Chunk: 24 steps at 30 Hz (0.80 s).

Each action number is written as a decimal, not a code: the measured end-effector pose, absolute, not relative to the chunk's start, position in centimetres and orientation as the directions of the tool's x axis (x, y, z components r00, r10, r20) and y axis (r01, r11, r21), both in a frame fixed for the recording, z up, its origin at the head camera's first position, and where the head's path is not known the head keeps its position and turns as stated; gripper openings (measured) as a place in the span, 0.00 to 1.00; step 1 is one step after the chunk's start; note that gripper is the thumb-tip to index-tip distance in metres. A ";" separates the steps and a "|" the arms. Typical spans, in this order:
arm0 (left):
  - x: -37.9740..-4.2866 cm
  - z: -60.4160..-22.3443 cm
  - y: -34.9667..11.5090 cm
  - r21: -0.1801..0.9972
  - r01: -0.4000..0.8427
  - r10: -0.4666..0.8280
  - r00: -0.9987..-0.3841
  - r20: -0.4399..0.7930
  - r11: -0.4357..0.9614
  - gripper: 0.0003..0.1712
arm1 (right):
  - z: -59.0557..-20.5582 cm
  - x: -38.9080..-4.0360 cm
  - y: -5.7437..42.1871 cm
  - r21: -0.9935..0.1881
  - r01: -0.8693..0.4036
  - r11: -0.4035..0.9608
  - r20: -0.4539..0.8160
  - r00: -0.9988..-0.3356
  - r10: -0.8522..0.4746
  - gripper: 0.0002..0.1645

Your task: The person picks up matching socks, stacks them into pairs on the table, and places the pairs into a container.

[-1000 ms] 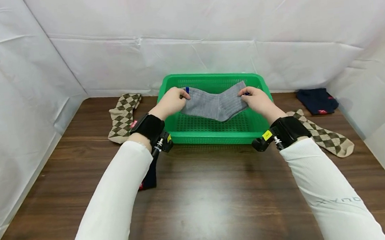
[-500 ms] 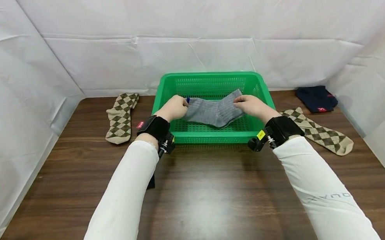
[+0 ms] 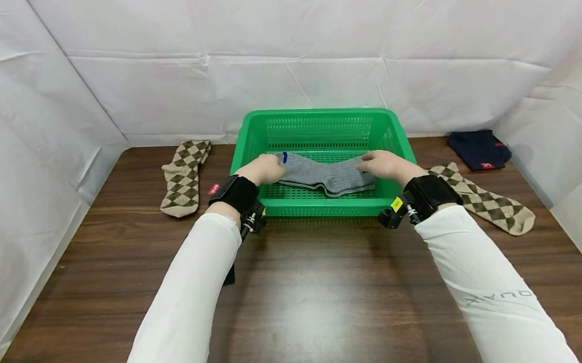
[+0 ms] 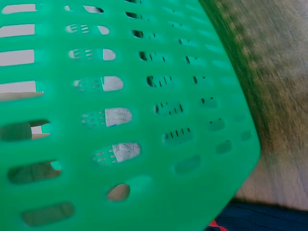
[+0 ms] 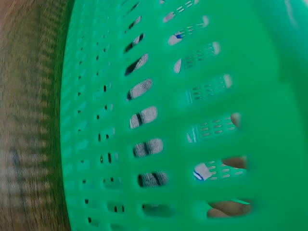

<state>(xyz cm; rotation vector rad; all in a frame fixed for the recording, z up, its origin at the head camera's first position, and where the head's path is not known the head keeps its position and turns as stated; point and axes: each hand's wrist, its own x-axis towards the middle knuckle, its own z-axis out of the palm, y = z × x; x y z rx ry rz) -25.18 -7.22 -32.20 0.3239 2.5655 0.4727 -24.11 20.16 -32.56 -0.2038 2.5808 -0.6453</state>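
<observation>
Grey ribbed socks (image 3: 324,175) with a blue mark at the left end lie stretched across the floor of a green perforated basket (image 3: 320,208). My left hand (image 3: 266,169) is at their left end; its fingertips are hidden, so its hold on the cloth is unclear. At the other end, my right hand (image 3: 387,165) hovers with relaxed fingers just over the fabric. Through the slots in the left wrist view, patches of grey sock (image 4: 126,151) show behind the basket wall. The right wrist view shows separate fingertips (image 5: 234,162) near the rim, apart from the grey knit (image 5: 144,115).
A tan argyle sock (image 3: 181,181) lies left of the basket, and another argyle sock (image 3: 496,207) lies to the right, partly behind my wrist. A folded navy sock (image 3: 479,150) sits at the far right. Dark cloth (image 3: 229,276) peeks out beside my left forearm. White sheeting (image 3: 297,39) surrounds the table.
The grey socks have come down from being held stretched above the basket to lying inside it. Both hands have lowered, and the right one has let go of its end.
</observation>
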 end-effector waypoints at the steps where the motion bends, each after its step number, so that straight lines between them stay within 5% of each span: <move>1: -25.1 -32.3 -7.2 0.394 0.136 0.315 -0.842 -0.438 0.909 0.26 | -32.6 -24.1 20.2 -0.476 -0.027 0.879 -0.407 -0.879 -0.247 0.34; 9: -24.6 -32.4 -7.1 0.491 0.178 0.353 -0.889 -0.291 0.853 0.18 | -31.7 -23.5 20.6 -0.526 -0.036 0.850 -0.354 -0.899 -0.258 0.31; 17: -22.0 -31.1 -6.3 0.617 0.234 0.311 -0.950 -0.018 0.751 0.21 | -30.8 -22.0 21.9 -0.634 -0.110 0.766 -0.098 -0.971 -0.220 0.22; 24: -19.6 -30.7 -6.7 0.627 0.339 0.289 -0.939 0.184 0.701 0.18 | -30.3 -18.7 21.9 -0.594 -0.261 0.761 0.189 -0.965 -0.184 0.18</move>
